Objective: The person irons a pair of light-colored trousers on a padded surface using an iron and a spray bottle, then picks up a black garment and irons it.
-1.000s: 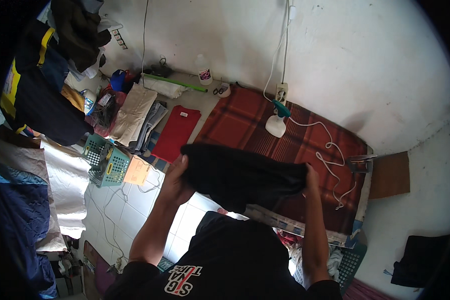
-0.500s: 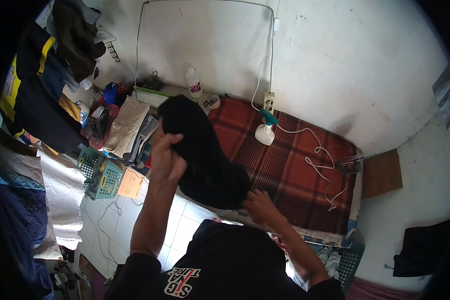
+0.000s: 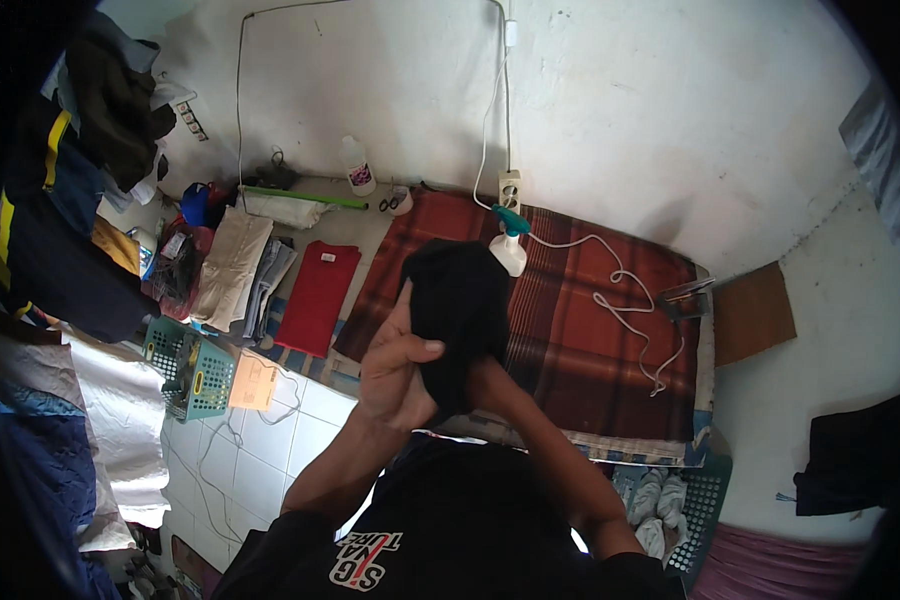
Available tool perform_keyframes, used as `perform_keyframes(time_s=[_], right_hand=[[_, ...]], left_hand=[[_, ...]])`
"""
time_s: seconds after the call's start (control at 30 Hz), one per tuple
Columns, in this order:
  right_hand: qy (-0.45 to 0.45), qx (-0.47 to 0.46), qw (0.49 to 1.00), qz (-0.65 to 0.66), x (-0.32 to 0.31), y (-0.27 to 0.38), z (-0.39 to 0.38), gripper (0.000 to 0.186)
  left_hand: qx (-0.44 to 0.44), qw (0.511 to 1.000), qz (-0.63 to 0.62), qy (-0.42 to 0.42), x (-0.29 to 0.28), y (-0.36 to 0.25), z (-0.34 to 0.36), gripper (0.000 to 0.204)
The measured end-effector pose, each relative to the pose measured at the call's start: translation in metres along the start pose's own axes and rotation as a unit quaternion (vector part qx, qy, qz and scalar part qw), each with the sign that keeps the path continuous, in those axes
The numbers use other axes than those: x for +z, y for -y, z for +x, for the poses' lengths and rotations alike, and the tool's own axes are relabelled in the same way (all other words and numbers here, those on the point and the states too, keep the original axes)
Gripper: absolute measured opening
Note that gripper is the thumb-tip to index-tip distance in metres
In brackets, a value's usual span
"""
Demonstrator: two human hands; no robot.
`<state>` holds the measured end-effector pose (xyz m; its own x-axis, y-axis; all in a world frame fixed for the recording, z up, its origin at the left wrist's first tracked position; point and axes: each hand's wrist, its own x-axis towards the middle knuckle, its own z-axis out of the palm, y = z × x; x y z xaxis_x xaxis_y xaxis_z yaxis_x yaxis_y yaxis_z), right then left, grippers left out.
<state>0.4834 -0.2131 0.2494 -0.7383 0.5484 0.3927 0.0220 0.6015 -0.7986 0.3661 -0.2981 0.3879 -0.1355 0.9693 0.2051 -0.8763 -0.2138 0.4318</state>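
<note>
A black cloth garment point(image 3: 460, 300) is bunched up in front of me, over the near left part of the checked ironing blanket. My left hand point(image 3: 400, 375) is closed round its left side, with the thumb lying across the front. On the other side my right hand point(image 3: 485, 385) reaches into or behind the lower edge of the garment. The fabric hides its fingers, so their grip does not show. What kind of garment it is cannot be made out while it is gathered like this.
The red-brown checked blanket point(image 3: 590, 330) bears a spray bottle point(image 3: 508, 245) and an iron point(image 3: 685, 300) with a white cord. Left of it lie a folded red cloth point(image 3: 320, 300) and folded trousers point(image 3: 232, 265). Green baskets stand at the lower left point(image 3: 205, 375) and lower right point(image 3: 705, 510).
The garment, spread long before, is now gathered smaller and nearer my body. My right hand has moved left, into or behind it. The red folded cloth has come into fuller view.
</note>
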Motion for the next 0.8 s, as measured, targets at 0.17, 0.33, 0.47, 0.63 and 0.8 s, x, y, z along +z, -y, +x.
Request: perform_keyframes(time_s=[0.17, 0.33, 0.47, 0.63, 0.8], right_hand=[[0.254, 0.292, 0.912, 0.139, -0.019, -0.054, -0.010, 0.047], [-0.133, 0.213, 0.808, 0.533, -0.125, 0.029, -0.008, 0.050], [-0.262, 0.107, 0.861, 0.423, -0.234, 0.088, 0.014, 0.055], [-0.250, 0.155, 0.911, 0.288, -0.318, 0.025, 0.040, 0.044], [-0.305, 0.144, 0.941, 0.033, -0.236, 0.050, 0.044, 0.028]], left_hand=[[0.079, 0.984, 0.146, -0.065, -0.027, 0.011, -0.005, 0.090], [0.179, 0.835, 0.516, -0.072, -0.088, -0.045, -0.002, 0.073], [-0.065, 0.434, 0.892, 0.108, -0.129, -0.077, -0.014, 0.083], [-0.444, 0.420, 0.783, 0.116, -0.128, -0.077, -0.003, 0.068], [-0.320, 0.790, 0.519, -0.059, -0.122, -0.085, -0.007, 0.064]])
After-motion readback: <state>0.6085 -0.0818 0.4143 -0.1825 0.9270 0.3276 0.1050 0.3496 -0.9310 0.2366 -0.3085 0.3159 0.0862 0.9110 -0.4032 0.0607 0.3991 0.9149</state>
